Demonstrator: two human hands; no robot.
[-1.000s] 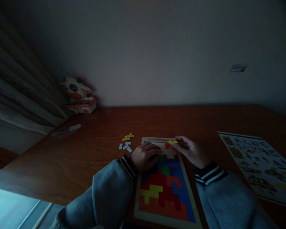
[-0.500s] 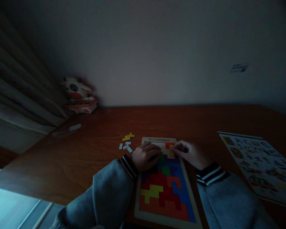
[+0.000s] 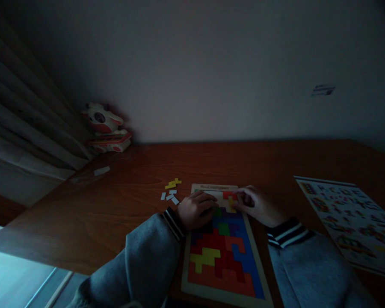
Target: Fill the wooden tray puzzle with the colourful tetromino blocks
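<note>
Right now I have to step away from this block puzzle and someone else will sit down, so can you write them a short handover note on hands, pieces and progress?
Left hand: resting flat on the left edge of the wooden-framed puzzle board, holding nothing visible.
Right hand: fingers at the small yellow block piece near the board's top; grip unclear in the dim light.
Done: the lower and middle board is filled with coloured blocks.
Left: a pale gap remains at the top row. Loose yellow pieces and white pieces lie on the brown wooden table, left of the board.
</note>
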